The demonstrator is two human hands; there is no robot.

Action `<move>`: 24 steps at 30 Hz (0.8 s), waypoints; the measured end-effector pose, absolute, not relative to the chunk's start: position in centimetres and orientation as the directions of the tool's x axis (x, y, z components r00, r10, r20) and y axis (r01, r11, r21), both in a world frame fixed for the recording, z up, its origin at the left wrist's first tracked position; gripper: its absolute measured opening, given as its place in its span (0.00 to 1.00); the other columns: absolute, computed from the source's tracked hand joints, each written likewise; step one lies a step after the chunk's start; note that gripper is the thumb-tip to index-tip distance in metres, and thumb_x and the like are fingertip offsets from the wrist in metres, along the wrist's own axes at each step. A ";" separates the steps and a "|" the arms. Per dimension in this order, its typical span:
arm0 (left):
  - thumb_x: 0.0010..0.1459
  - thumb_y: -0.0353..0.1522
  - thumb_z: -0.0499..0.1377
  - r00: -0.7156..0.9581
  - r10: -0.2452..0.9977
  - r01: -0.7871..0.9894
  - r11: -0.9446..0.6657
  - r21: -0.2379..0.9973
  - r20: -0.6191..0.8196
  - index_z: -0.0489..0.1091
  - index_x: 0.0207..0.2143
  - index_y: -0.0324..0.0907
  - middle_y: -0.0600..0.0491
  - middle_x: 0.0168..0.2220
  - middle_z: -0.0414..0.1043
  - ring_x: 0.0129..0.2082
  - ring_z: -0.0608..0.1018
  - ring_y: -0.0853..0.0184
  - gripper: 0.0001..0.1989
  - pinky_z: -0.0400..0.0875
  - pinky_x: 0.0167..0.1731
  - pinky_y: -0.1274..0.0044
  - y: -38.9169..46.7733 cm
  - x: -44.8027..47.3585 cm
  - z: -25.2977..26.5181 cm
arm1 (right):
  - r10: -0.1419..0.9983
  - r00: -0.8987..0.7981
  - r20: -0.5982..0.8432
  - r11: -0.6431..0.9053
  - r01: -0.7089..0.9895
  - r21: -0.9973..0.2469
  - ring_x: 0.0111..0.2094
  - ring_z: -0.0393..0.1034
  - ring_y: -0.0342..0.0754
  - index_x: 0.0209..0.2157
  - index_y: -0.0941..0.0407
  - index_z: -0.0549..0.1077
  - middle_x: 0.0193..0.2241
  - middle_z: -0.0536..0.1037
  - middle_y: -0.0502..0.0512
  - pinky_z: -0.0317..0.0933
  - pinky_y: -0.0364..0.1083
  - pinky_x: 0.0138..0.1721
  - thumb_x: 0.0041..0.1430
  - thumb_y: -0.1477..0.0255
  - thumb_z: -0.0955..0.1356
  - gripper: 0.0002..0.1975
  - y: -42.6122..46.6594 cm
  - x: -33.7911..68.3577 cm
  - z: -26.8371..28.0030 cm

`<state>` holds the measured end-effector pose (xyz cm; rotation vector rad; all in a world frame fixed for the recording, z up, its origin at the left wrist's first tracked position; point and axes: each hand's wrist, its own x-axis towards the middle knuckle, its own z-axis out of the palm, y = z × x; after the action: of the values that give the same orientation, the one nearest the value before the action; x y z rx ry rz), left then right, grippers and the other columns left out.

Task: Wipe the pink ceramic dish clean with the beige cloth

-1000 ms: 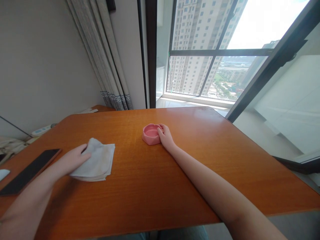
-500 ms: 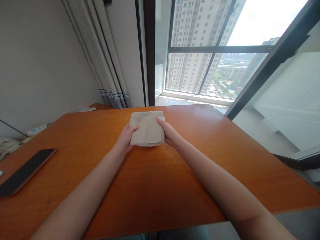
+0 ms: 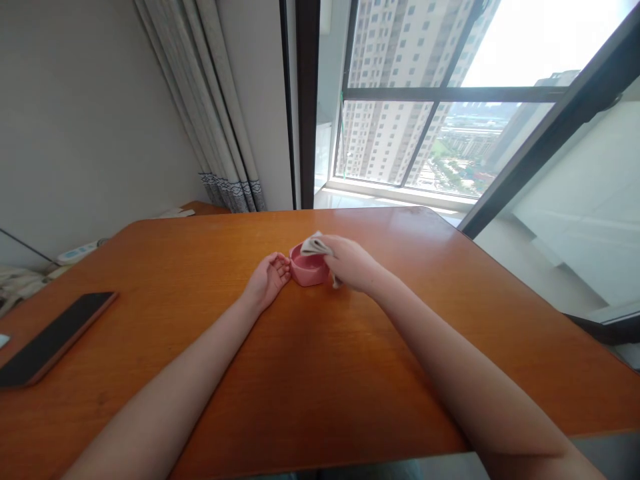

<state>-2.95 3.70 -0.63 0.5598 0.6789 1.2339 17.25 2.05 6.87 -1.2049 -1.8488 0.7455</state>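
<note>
A small pink bowl with angled sides sits on the wooden table, toward its far edge. My right hand is closed on a bunched beige cloth, at the bowl's right side. Part of the cloth sticks out over the bowl's rim, and another bit hangs below the fingers. On the other side, my left hand lies palm up with loosely curled fingers and holds nothing. Its fingertips are at the bowl's left edge; whether they touch it I cannot tell.
A dark, flat slab with a reddish edge lies at the table's left. Beyond the table stand a grey curtain and a large window. A white power strip is near the left wall.
The cloth, earlier folded flat between both hands, is now bunched in my right hand alone. My left hand has let go of it. The pink bowl, hidden before, now shows.
</note>
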 end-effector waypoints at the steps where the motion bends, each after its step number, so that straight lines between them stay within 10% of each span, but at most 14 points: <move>1: 0.53 0.30 0.55 0.182 0.970 -0.651 0.244 0.719 -0.164 0.66 0.26 0.38 0.54 0.26 0.70 0.25 0.72 0.74 0.05 0.68 0.28 0.82 3.7 -2.8 -0.8 | 0.911 -0.342 0.231 0.398 0.584 -0.707 0.34 0.68 0.53 0.30 0.52 0.73 0.30 0.74 0.53 0.61 0.49 0.37 0.47 0.82 0.65 0.12 1.7 16.6 6.3; 7: 0.51 0.31 0.57 0.147 0.986 -0.567 0.146 0.811 -0.075 0.65 0.25 0.38 0.55 0.26 0.68 0.27 0.72 0.74 0.06 0.68 0.33 0.81 3.3 -2.6 -1.2 | 0.896 -0.436 0.079 0.443 0.878 -0.179 0.39 0.69 0.54 0.44 0.58 0.69 0.42 0.73 0.62 0.60 0.48 0.36 0.53 0.75 0.65 0.15 0.9 14.6 3.8; 14: 0.50 0.34 0.62 -0.176 0.976 -0.221 -0.164 0.961 0.126 0.64 0.38 0.43 0.55 0.38 0.69 0.35 0.72 0.72 0.14 0.67 0.34 0.81 2.4 -1.0 -1.9 | 0.867 -0.478 0.137 0.486 0.873 -0.029 0.36 0.70 0.49 0.43 0.55 0.68 0.42 0.73 0.57 0.58 0.44 0.30 0.58 0.72 0.62 0.11 1.2 15.2 3.6; 17: 0.50 0.37 0.62 -0.107 0.989 -0.337 -0.129 0.933 0.098 0.58 0.48 0.49 0.53 0.47 0.67 0.39 0.73 0.71 0.23 0.69 0.36 0.78 1.7 -0.1 -1.2 | 0.849 -0.473 0.234 0.472 0.879 0.065 0.31 0.69 0.46 0.47 0.55 0.66 0.44 0.71 0.60 0.55 0.44 0.26 0.61 0.76 0.57 0.14 0.4 14.2 3.3; 24: 0.45 0.30 0.59 -0.217 0.975 -0.428 -0.047 0.902 -0.052 0.57 0.35 0.44 0.59 0.29 0.63 0.28 0.70 0.73 0.15 0.68 0.29 0.81 1.4 0.2 -0.6 | 0.732 -0.623 0.275 0.621 0.777 0.106 0.27 0.68 0.44 0.54 0.55 0.63 0.45 0.71 0.61 0.54 0.44 0.24 0.63 0.74 0.56 0.19 0.1 13.2 1.5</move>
<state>0.21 1.41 -0.60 0.7547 1.0240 1.5465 13.18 0.14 1.49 -1.2443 -2.6392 -0.3185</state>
